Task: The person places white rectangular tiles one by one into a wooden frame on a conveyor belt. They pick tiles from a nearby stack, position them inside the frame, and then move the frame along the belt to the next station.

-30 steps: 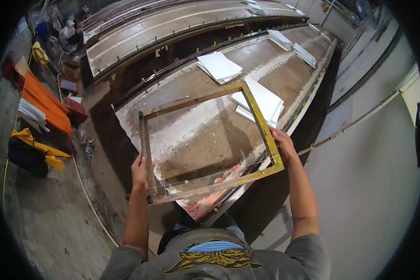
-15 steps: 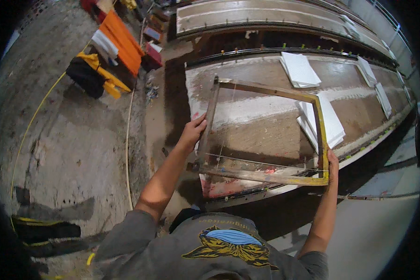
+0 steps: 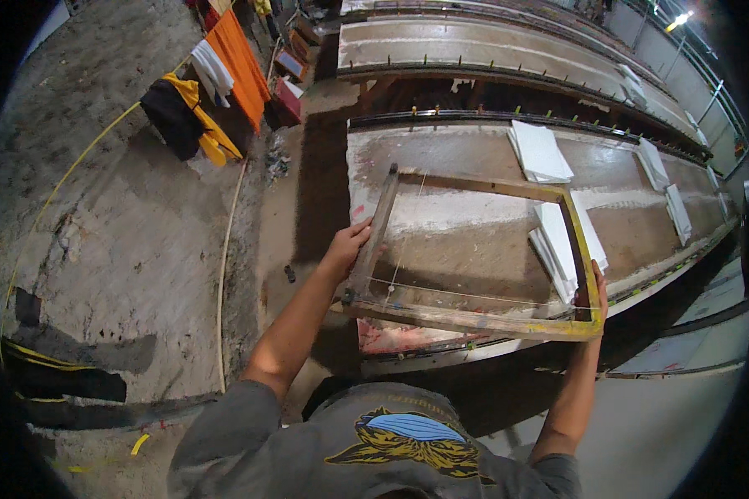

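Note:
I hold a rectangular wooden frame (image 3: 474,321) above the near end of a long brown-topped table (image 3: 449,150). Its middle is open, and the tabletop shows through. Two thin strings (image 3: 491,297) cross the opening, one along the near bar and one near the left bar, meeting at a small pale knot or bead. My left hand (image 3: 347,248) is closed on the left bar. On the opposite side, my right hand (image 3: 599,298) grips the yellow-stained right bar near its near corner; some of its fingers are hidden behind the wood.
White sheets lie in stacks on the table, one stack (image 3: 541,154) beyond the frame and another (image 3: 555,249) partly behind its right bar. A second long table (image 3: 474,41) stands farther back. Orange cloth (image 3: 240,66) hangs at left over a rough floor (image 3: 141,266) with a yellow cord.
The view has shifted, so the tables and cloths sit differently in it. The frame has tilted slightly, its right side coming nearer to me; both hands keep their hold.

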The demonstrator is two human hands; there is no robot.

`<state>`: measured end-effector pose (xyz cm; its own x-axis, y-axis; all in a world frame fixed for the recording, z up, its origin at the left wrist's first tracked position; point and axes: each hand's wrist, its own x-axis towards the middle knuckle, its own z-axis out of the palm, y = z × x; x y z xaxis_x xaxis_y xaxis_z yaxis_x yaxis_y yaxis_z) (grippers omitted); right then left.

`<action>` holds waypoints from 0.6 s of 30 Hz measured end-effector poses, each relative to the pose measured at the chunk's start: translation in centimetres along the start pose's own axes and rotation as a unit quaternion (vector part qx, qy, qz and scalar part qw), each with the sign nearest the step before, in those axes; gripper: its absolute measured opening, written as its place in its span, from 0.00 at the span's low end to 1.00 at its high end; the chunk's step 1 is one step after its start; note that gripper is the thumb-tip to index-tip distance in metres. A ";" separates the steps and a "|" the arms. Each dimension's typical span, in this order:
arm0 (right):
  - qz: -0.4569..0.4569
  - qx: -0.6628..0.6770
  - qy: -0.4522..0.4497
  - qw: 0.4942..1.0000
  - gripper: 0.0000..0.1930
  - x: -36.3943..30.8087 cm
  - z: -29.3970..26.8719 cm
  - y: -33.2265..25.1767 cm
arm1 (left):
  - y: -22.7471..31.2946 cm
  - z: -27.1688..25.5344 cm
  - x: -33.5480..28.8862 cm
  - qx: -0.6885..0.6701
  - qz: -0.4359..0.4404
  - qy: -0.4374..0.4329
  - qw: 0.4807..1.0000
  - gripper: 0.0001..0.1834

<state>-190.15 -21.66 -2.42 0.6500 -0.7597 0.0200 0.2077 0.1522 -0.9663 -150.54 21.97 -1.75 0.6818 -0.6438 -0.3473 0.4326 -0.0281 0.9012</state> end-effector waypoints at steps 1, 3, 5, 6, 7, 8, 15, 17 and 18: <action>-0.030 0.014 0.017 0.999 0.34 0.2 -0.4 -0.3 | -0.2 -0.5 -0.1 0.005 -0.009 -0.014 1.000 0.24; -0.263 -0.340 0.060 0.901 0.36 1.0 -0.2 -0.8 | -1.4 -1.2 0.2 -0.015 -0.043 -0.044 0.998 0.24; -0.140 0.087 0.082 0.983 0.37 1.9 2.3 -5.5 | -3.6 -2.5 1.1 -0.059 -0.097 -0.065 0.991 0.24; -0.235 0.066 -0.031 0.969 0.39 2.1 2.9 -6.3 | -5.8 -3.5 2.2 -0.062 -0.082 -0.131 0.986 0.24; -0.321 0.064 -0.152 0.933 0.40 2.5 3.7 -7.1 | -8.5 -4.8 3.6 -0.062 -0.064 -0.194 0.977 0.24; -0.294 0.026 -0.043 0.955 0.37 2.8 5.3 -8.5 | -10.4 -5.1 4.3 -0.062 -0.049 -0.261 0.962 0.25; -0.455 -0.248 0.132 0.845 0.20 3.6 22.2 -16.8 | -10.7 -0.5 -2.6 -0.111 -0.151 -0.269 0.945 0.28; -0.489 -0.330 0.108 0.800 0.19 4.1 26.2 -18.5 | -14.4 -4.2 0.1 0.071 -0.116 -0.226 0.964 0.26; -0.478 -0.367 0.118 0.790 0.18 3.4 26.1 -19.5 | -12.7 -3.7 0.0 0.047 -0.100 -0.185 0.977 0.27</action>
<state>-172.85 -10.72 23.18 0.2808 -0.4158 0.8650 -0.0140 -0.9030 -0.4295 -153.86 25.15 -14.14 0.3220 -0.8495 -0.4178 0.4680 -0.2408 0.8503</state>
